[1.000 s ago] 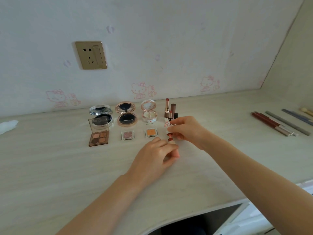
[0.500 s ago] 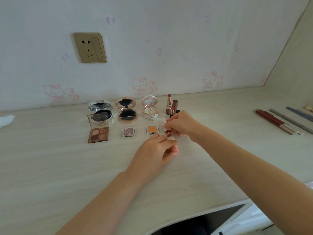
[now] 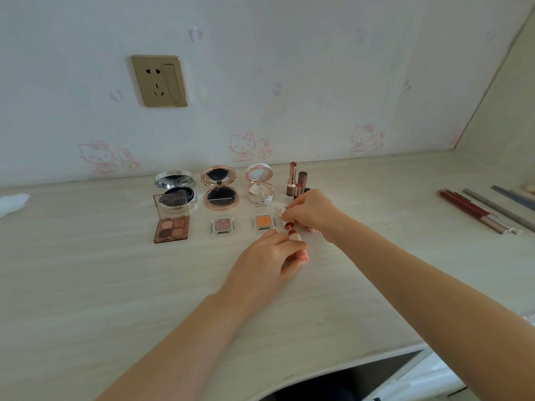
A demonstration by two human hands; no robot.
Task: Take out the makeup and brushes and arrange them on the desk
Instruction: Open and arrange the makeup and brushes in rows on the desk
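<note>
My left hand grips a small lipstick tube with its red tip pointing away from me. My right hand pinches the lipstick's cap, white with a pink pattern, just beyond the tip. Along the wall stand open compacts: a silver one, a rose-gold one and a white one. Before them lie a brown four-pan eyeshadow palette, a pink single eyeshadow and an orange one. Upright lipsticks stand behind my right hand.
The pale wooden desk curves inward at its front edge. Red and grey makeup pencils lie at the far right. A white tissue lies at the left edge. A gold wall socket sits above the compacts.
Both hands stay together at the lipstick and have shifted little on the desk. My right hand has moved slightly left toward the tip with the cap. The camera has tilted up a little.
</note>
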